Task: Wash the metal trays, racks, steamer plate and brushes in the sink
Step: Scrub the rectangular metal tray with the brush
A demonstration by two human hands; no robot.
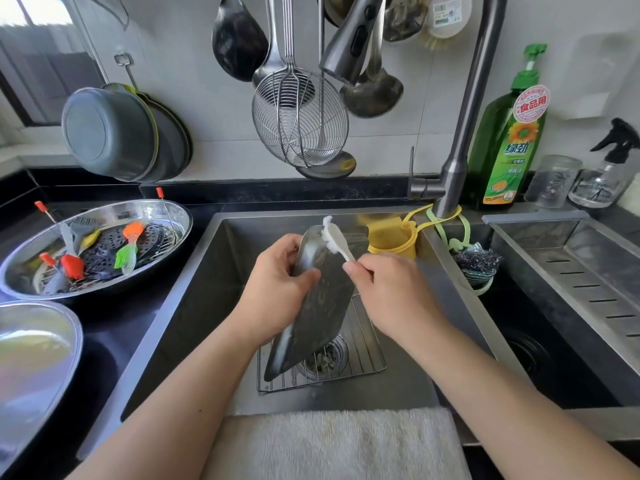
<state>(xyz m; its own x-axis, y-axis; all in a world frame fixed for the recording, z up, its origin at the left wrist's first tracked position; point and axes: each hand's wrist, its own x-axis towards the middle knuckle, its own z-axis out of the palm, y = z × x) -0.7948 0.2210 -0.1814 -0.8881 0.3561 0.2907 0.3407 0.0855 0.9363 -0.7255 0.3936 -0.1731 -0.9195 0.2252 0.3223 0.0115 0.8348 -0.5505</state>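
L hand [280, 289] grips metal tray [320, 299] tilted over sink [207, 271] w/ wire rack [363, 355] below; R hand [384, 289] pinches white brush [334, 239], bristles on tray's top edge.

This is a home kitchen, seen over a dark steel sink [194, 292] set in a black counter [114, 327]. On the tiled wall at twelve o'clock hang ladles [239, 43], a wire skimmer [299, 119] and, toward ten o'clock, pans [110, 133] on a hook. At two o'clock a tall faucet [464, 126] stands beside a green dish soap bottle [509, 133] (its label shows a sunflower), and a white towel [332, 441] lies over the sink's near edge at six o'clock.
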